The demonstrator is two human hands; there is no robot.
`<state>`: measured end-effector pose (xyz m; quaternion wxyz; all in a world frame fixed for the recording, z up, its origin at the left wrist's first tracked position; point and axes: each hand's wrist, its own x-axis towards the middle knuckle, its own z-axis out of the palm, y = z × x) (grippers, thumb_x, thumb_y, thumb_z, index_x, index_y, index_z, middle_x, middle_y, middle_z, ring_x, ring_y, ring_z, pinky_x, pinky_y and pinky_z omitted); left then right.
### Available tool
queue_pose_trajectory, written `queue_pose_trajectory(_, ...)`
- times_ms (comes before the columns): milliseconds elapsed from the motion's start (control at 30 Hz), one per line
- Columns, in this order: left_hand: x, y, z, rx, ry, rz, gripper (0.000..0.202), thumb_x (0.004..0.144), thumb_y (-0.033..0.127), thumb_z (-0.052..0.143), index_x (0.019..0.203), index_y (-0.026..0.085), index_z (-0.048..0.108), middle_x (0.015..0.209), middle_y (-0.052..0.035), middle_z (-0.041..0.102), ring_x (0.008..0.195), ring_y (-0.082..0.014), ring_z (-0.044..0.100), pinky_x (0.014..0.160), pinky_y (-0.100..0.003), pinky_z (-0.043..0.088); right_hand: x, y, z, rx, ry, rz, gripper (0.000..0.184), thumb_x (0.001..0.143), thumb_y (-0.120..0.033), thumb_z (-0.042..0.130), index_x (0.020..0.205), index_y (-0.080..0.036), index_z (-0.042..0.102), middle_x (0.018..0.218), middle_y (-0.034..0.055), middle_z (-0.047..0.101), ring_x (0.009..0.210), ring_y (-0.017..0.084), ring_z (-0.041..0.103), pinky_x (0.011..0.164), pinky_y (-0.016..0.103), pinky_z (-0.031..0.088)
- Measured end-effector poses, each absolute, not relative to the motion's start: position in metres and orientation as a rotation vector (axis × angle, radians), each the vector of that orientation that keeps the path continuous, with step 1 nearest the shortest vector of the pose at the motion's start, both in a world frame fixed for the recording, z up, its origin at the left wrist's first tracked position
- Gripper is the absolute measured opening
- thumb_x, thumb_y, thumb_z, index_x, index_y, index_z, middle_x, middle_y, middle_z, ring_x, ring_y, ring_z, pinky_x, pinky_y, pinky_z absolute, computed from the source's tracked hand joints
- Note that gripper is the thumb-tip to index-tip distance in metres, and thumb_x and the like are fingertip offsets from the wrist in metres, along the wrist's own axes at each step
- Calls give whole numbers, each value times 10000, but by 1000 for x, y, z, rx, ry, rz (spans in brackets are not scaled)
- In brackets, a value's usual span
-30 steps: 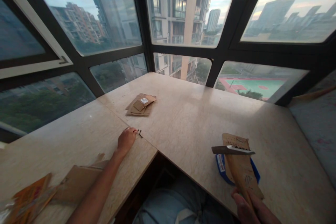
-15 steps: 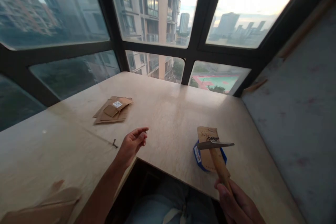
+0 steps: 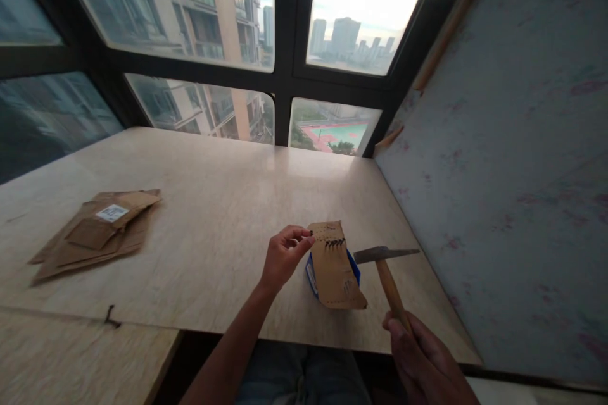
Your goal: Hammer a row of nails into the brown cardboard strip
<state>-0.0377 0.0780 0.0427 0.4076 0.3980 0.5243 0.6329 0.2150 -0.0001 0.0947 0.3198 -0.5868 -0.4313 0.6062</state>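
Note:
My left hand (image 3: 286, 256) pinches a small dark nail (image 3: 311, 233) at the left edge of a brown piece of cardboard (image 3: 332, 275). Several dark nails (image 3: 335, 243) stand in a row in the cardboard, near lines of small holes. Beneath it a blue container (image 3: 311, 277) shows at the sides; the rest is covered. My right hand (image 3: 418, 351) is wrapped round the wooden handle of a hammer (image 3: 390, 285). The hammer's metal head is raised just right of the cardboard, apart from it.
Brown paper packets (image 3: 107, 228) with a white label lie at the left of the pale tabletop (image 3: 213, 190). Two dark nails (image 3: 112, 316) lie near the front left edge. Framed windows (image 3: 204, 107) stand behind, and a patterned wall (image 3: 498, 202) bounds the right.
My left hand has moved right, from over the bare tabletop to the cardboard's left edge. The hammer now sits beside the cardboard rather than in front of it. My view has turned right.

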Motion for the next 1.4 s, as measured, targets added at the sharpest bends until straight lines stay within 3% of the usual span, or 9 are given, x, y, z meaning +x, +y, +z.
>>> queue_pose_trajectory(167, -32, 83, 40, 1096, 1340, 1527, 190, 719, 343, 791, 789, 172, 749, 775, -66, 729, 689, -158, 653, 648, -257, 523, 212, 7, 87, -1534, -1060, 1591, 474, 748, -691, 675, 856, -234, 611, 639, -44, 483, 594, 128, 518, 525, 178, 472)
queue_pose_trajectory(300, -31, 84, 46, 957, 1230, 1498, 311, 669, 308, 832, 934, 179, 733, 803, -63, 751, 707, -161, 674, 642, -250, 527, 211, 10, 83, -1511, -980, 1622, 453, 704, -663, 736, 839, -244, 634, 691, -29, 531, 676, 136, 559, 617, 172, 505)
queue_pose_trajectory(433, -34, 81, 52, 713, 1070, 1494, 408, 650, 317, 850, 994, 158, 699, 754, -62, 751, 487, -65, 516, 487, -192, 424, 210, 11, 80, -1506, -938, 1646, 449, 701, -642, 756, 846, -234, 640, 693, -31, 534, 661, 124, 548, 601, 157, 488)
queue_pose_trajectory(567, -37, 73, 57, 613, 926, 1467, 392, 643, 315, 853, 967, 157, 700, 718, -46, 735, 428, -26, 409, 427, -178, 324, 210, 12, 79, -1499, -1006, 1625, 444, 735, -640, 725, 850, -222, 629, 720, -11, 545, 680, 136, 545, 599, 172, 482)
queue_pose_trajectory(900, -39, 68, 61, 359, 820, 1380, 296, 609, 259, 875, 857, 176, 736, 820, -31, 753, 448, -15, 495, 467, -161, 438, 205, 11, 76, -1502, -1014, 1616, 441, 735, -629, 723, 845, -221, 595, 695, -30, 527, 625, 120, 525, 570, 175, 468)
queue_pose_trajectory(1067, -37, 70, 62, 292, 868, 1316, 293, 587, 235, 878, 837, 161, 744, 820, -38, 758, 455, -19, 513, 473, -155, 453, 206, 10, 73, -1554, -1027, 1614, 458, 752, -645, 700, 860, -212, 597, 610, -68, 424, 482, 83, 384, 426, 160, 358)
queue_pose_trajectory(1233, -30, 75, 54, 530, 1111, 1396, 271, 605, 271, 866, 807, 154, 729, 796, -69, 761, 452, -53, 520, 409, -168, 388, 205, 13, 72, -1510, -1067, 1520, 444, 738, -618, 732, 802, -205, 582, 653, -47, 468, 585, 103, 462, 535, 176, 433)
queue_pose_trajectory(1333, -24, 77, 47, 796, 1364, 1447, 280, 649, 296, 837, 880, 178, 732, 788, -72, 764, 527, -124, 612, 395, -187, 390, 204, 14, 75, -1481, -1063, 1562, 439, 749, -612, 728, 821, -205, 578, 649, -55, 459, 564, 90, 458, 507, 162, 416)
queue_pose_trajectory(1400, -22, 77, 43, 957, 1463, 1440, 319, 683, 302, 812, 974, 198, 731, 797, -70, 769, 551, -146, 634, 402, -198, 399, 203, 16, 76, -1505, -1080, 1639, 442, 786, -631, 682, 866, -210, 571, 584, -83, 403, 448, 63, 359, 393, 143, 313)
